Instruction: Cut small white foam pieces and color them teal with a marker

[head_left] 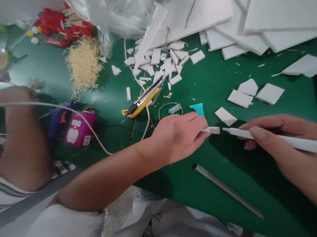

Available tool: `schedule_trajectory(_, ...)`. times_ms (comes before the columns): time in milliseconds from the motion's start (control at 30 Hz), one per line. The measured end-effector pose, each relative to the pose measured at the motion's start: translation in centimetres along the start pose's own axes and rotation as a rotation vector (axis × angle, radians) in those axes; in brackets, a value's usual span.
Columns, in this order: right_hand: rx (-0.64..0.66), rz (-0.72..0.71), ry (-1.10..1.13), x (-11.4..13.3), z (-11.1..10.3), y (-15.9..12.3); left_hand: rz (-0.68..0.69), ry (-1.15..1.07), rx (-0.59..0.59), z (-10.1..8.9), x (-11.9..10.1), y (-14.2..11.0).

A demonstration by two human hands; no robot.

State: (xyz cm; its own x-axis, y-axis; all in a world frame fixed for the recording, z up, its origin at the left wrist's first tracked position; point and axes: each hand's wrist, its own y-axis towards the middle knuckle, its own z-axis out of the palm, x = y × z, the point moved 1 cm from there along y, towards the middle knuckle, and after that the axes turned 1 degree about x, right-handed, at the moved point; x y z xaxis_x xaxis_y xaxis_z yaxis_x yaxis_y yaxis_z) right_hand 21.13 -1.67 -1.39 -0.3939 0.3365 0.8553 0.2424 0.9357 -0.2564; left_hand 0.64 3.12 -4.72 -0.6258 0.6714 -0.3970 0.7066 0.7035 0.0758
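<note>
In the head view my left hand (181, 133) pinches a small white foam piece (214, 130) that sticks out past the fingertips. My right hand (279, 136) grips a white marker (299, 143) with a teal end, its dark tip pointing left, very close to the foam piece; whether they touch I cannot tell. Several cut white foam pieces (225, 116) lie just beyond the hands. A teal scrap (198, 109) rests behind my left hand. On the near side lies a dark grey metal rod (228, 190).
A yellow utility knife (145, 97) lies left of a heap of foam scraps (166, 63). Large white foam boards (285, 3) are stacked at the back right. A white cable (88, 124) crosses near a magenta box (80, 128). At far left are another person's hands (14, 94).
</note>
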Motion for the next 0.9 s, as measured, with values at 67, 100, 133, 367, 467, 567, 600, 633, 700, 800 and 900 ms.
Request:
schedule_trajectory(67, -0.009, 0.022, -0.002, -0.08, 0.03, -0.05, -0.017, -0.002, 0.034, 0.01, 0.00, 0.02)
schedule_trajectory(100, -0.013, 0.029, -0.002, -0.10, 0.06, -0.04, -0.021, -0.004, 0.044, 0.00, -0.01, 0.03)
schedule_trajectory(133, -0.016, 0.029, -0.004, -0.12, 0.10, -0.03, -0.025, -0.006, 0.048, -0.02, -0.03, 0.04)
schedule_trajectory(367, 0.009, 0.022, -0.032, -0.02, 0.24, 0.06, -0.044, -0.009, 0.090, -0.04, -0.06, 0.15)
schedule_trajectory(467, -0.008, 0.024, -0.031, 0.07, 0.13, -0.01, -0.038, -0.006, 0.082, 0.00, -0.02, 0.12)
schedule_trajectory(567, -0.022, 0.061, -0.047, 0.08, -0.11, -0.11, -0.021, 0.000, 0.052, 0.01, 0.01, 0.07)
schedule_trajectory(600, -0.017, 0.070, -0.056, 0.06, -0.19, -0.13, -0.018, -0.002, 0.042, 0.01, 0.01, 0.06)
schedule_trajectory(633, -0.015, 0.072, -0.062, 0.05, -0.27, -0.13, -0.015, -0.004, 0.036, 0.01, 0.02, 0.07)
schedule_trajectory(700, -0.002, 0.055, -0.069, 0.03, -0.35, -0.08, -0.012, -0.003, 0.035, 0.03, 0.02, 0.09)
schedule_trajectory(800, 0.029, 0.004, -0.075, 0.09, -0.21, 0.03, -0.020, 0.004, 0.055, 0.03, 0.03, 0.11)
schedule_trajectory(900, 0.010, 0.011, -0.035, 0.15, 0.04, 0.07, -0.030, 0.005, 0.080, -0.01, 0.01, 0.11)
